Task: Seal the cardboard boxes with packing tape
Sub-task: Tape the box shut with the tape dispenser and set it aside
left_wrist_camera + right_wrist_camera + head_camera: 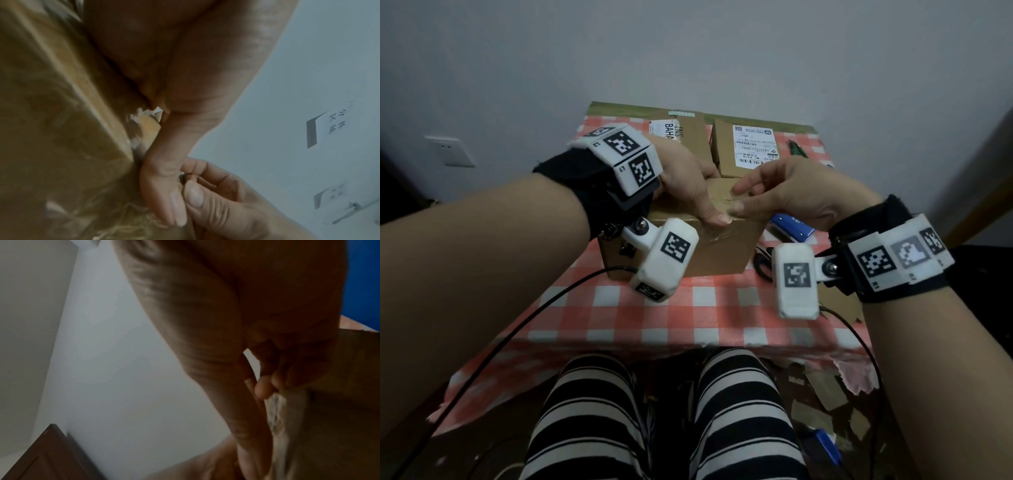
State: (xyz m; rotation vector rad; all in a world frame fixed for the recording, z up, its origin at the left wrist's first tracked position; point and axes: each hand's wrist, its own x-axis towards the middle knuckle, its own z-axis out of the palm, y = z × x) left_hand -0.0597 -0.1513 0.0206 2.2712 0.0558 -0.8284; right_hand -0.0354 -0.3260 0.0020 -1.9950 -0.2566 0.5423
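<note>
Where the near cardboard box (pixel 688 236) stands on the checked counter (pixel 640 311), we find both hands on its top. The left hand (pixel 685 181) lies over the box's top with its thumb laid flat along the near top edge; the other fingers are hidden from the head view, so we cannot tell how far they curl. The right hand (pixel 791 195) meets it from the box's right, fingers extended and relaxed, fingertips on the top surface beside the left thumb. In the wrist views we note glossy clear tape (pixel 277 415) wrinkled on the cardboard under the right fingertips; whether anything is pinched we cannot tell. Behind this box stand two more cardboard boxes, the labelled box (pixel 750 147) to the right and another box (pixel 681 133) to the left. Just right of the near box lie a blue object (pixel 792 229) and black-handled scissors (pixel 763 263).
</note>
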